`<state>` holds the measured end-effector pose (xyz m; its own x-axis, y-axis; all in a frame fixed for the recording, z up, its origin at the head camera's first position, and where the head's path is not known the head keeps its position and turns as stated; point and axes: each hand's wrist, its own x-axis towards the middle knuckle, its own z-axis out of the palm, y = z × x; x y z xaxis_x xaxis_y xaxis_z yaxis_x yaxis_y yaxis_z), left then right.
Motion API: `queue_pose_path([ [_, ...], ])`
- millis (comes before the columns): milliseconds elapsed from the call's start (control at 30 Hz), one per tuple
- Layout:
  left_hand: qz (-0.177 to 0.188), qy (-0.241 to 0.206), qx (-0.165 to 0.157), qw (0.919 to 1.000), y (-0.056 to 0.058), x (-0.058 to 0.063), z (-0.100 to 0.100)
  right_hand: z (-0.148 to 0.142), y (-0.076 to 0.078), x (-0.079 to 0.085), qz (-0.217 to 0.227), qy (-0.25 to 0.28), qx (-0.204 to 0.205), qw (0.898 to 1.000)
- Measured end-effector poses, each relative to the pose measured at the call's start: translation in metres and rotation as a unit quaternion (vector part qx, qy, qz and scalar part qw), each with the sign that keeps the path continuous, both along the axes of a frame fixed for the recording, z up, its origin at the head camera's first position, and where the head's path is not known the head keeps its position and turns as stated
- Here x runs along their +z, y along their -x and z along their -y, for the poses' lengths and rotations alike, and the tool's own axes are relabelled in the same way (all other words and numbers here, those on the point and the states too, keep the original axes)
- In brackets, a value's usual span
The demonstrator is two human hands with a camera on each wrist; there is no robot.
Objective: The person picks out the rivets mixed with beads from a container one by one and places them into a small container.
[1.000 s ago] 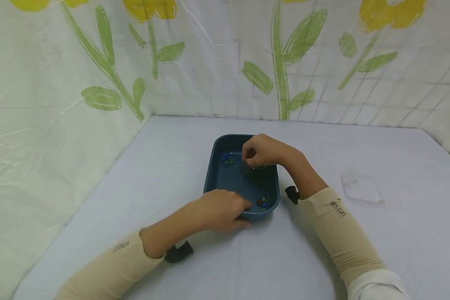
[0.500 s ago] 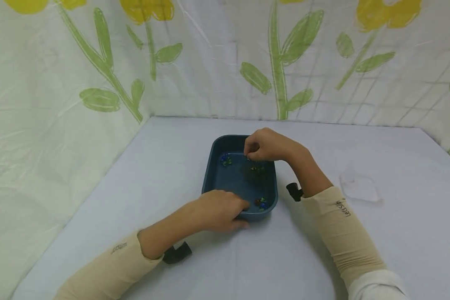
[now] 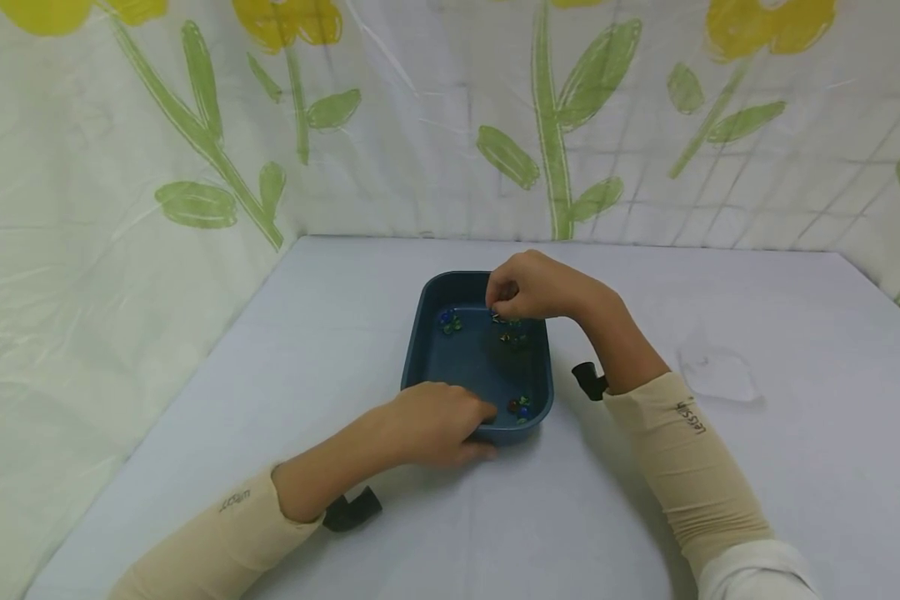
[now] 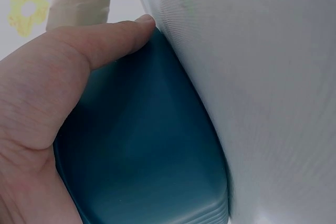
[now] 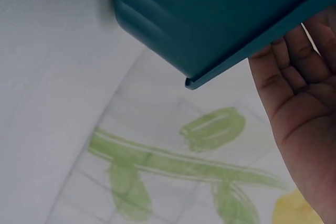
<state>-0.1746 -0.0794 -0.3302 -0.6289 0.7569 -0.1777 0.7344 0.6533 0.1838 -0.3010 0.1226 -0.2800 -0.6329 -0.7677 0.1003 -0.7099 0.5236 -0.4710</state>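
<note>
A dark blue rectangular tray (image 3: 461,367) stands on the table with small groups of glass marbles in it. My left hand (image 3: 435,423) grips its near rim, fingers over the inside and thumb against the outer wall; the left wrist view shows the thumb (image 4: 123,39) on that wall. Over the far right corner my right hand (image 3: 534,287) is bent down, thumb and forefinger pinched together at a marble (image 3: 497,317). Green and amber marbles (image 3: 512,338) lie just below it. In the right wrist view the tray wall (image 5: 210,19) hides the fingertips.
Blue and green marbles (image 3: 450,322) lie at the tray's far left, and red, blue and green ones (image 3: 521,407) at the near right. A clear plastic piece (image 3: 718,373) lies on the white table at right. A flower-patterned curtain (image 3: 420,125) hangs behind.
My right hand has moved slightly up and away toward the tray's far side, uncovering marbles beneath it. My left hand keeps its hold on the near rim.
</note>
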Motion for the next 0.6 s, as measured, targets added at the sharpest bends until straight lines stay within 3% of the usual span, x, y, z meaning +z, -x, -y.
queue_pose_path([
  [400, 0.001, -0.002, -0.004, 1.0, 0.001, -0.0014, -0.0004, -0.0022, -0.0032, 0.0052, -0.007, -0.018, 0.004, 1.0],
  [600, 0.003, -0.003, -0.001, 1.0, 0.0023, -0.0019, -0.0007, -0.0069, -0.0013, 0.0066, -0.015, -0.033, -0.019, 0.999],
])
